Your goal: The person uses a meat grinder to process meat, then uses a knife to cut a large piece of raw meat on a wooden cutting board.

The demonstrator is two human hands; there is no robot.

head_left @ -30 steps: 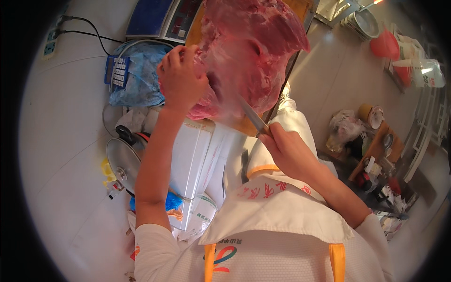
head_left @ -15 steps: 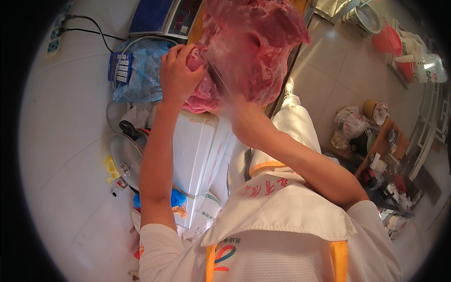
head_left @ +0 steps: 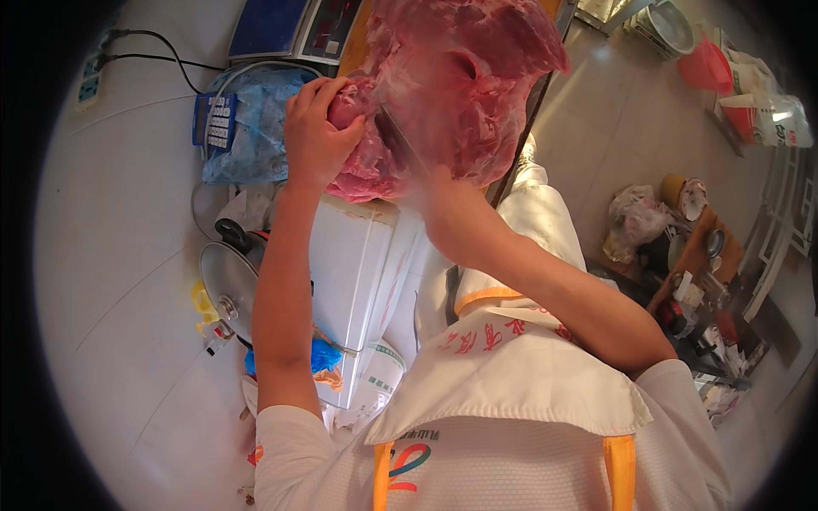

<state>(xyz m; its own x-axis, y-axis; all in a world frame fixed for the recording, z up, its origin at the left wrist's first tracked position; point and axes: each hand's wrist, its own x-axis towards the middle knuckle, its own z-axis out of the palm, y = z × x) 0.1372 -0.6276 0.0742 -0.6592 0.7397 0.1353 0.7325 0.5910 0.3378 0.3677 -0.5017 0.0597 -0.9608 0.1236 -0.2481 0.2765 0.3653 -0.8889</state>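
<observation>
A large slab of raw red meat (head_left: 477, 94) covers most of a wooden board at the top. Along its left side lies a narrower piece of meat (head_left: 365, 162), and my left hand (head_left: 320, 132) grips its upper end, thumb and fingers wrapped around it. Between that piece and the big slab stands a knife (head_left: 399, 140), its blade set in the gap. My right hand (head_left: 447, 217) is closed at the knife's near end; its fingers and the handle are blurred and mostly hidden.
A blue-topped scale (head_left: 271, 30) stands at the upper left beside the board. Below it are a blue plastic bag (head_left: 256, 128) with a calculator (head_left: 215, 121) and a glass pot lid (head_left: 230, 289). A white cabinet (head_left: 341, 281) stands under the board's near edge. Clutter fills the right side.
The view has shifted slightly. Both hands keep nearly the same places on the meat and the knife, and the blade shows a little more plainly in the gap.
</observation>
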